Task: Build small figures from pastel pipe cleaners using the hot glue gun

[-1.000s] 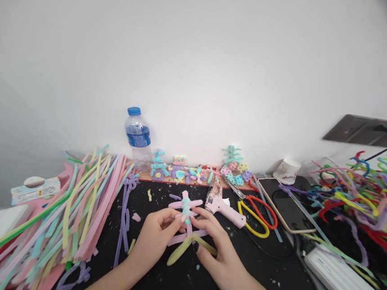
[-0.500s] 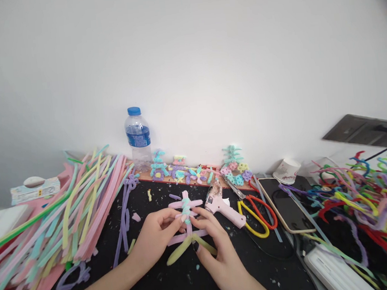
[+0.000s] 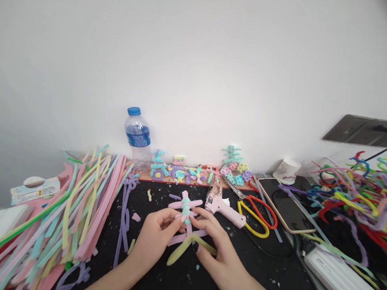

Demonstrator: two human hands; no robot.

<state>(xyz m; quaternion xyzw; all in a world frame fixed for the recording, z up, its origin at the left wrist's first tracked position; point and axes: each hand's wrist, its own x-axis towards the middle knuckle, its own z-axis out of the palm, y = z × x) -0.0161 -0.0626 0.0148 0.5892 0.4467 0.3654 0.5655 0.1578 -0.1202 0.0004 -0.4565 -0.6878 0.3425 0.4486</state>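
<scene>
Between my two hands lies a figure of pipe cleaners (image 3: 186,203), with a pink stem and crossbars, a light blue wrap round the upper stem and two yellow-green legs spread at the bottom. My left hand (image 3: 152,236) pinches it at the middle from the left, thumb and forefinger closed. From the right, my right hand (image 3: 214,242) grips the same middle with its fingertips, its thumb with a dark nail by the yellow-green part. A pink glue gun (image 3: 225,207) lies just beyond my right hand, beside scissors (image 3: 253,212) with one yellow and one red handle.
Long pastel pipe cleaners (image 3: 92,194) are heaped at the left, a tangle of bright ones (image 3: 372,210) at the right. A water bottle (image 3: 138,138) stands by the wall near small finished pieces (image 3: 196,174). A phone (image 3: 287,206), paper cup (image 3: 286,170) and power strip (image 3: 336,268) lie right.
</scene>
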